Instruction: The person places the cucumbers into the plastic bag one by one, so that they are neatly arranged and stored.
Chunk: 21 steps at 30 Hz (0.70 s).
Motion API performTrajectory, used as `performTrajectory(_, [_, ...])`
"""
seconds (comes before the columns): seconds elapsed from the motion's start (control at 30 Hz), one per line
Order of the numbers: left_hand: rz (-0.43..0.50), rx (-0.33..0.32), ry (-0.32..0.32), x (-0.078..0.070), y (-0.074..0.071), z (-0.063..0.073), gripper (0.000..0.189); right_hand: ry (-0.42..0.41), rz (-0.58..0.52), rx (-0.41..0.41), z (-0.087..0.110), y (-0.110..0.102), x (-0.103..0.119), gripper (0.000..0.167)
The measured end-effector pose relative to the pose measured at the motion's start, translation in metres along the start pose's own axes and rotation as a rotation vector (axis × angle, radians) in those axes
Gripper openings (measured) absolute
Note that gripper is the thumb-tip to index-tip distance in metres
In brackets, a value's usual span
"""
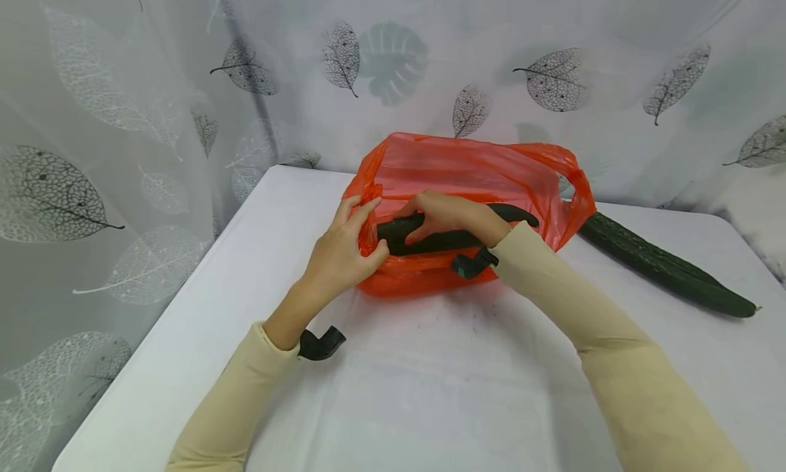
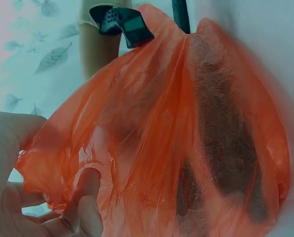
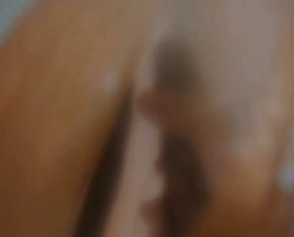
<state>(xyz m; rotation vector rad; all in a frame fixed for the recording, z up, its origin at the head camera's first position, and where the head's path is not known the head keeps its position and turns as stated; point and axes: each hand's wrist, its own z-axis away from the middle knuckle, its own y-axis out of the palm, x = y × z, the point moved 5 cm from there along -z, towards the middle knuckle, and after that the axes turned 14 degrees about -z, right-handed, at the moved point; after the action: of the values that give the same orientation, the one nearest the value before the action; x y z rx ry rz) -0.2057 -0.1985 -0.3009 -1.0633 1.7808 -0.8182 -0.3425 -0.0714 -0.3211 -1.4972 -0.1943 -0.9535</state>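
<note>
A thin red plastic bag [image 1: 405, 281] lies on its side with its mouth spread wide. My left hand [image 1: 340, 254] holds the bag's left edge; in the left wrist view the crumpled film [image 2: 53, 182] runs between thumb and fingers. My right hand [image 1: 448, 213] reaches into the bag's mouth and grips a dark green cucumber [image 1: 442, 242], thumb on the near side. Behind it a second cucumber [image 1: 516, 213] shows, partly hidden by that hand. Through the film, dark long shapes [image 2: 226, 138] show in the left wrist view. Blurred red-brown film and dark patches fill the right wrist view.
Another long cucumber [image 1: 669, 264] lies slantwise on the white-covered table [image 1: 430, 390], to the right of the bag. A leaf-patterned curtain [image 1: 430, 69] hangs behind the table and along its left side.
</note>
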Motion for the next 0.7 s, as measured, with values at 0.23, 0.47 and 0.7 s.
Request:
performTrajectory(0.23, [-0.003,-0.008,0.007,-0.002,-0.001,0.0,0.061,0.02,0.007,-0.029,-0.006,-0.004,-0.014,0.05])
performTrajectory(0.47, [-0.013,-0.008,0.007,-0.002,0.0,0.0,0.061,-0.007,-0.017,-0.048,-0.008,-0.005,-0.025,0.052])
performTrajectory(0.7, [-0.02,-0.009,0.004,-0.001,0.0,0.001,0.061,-0.033,-0.044,-0.026,-0.01,-0.004,-0.03,0.053])
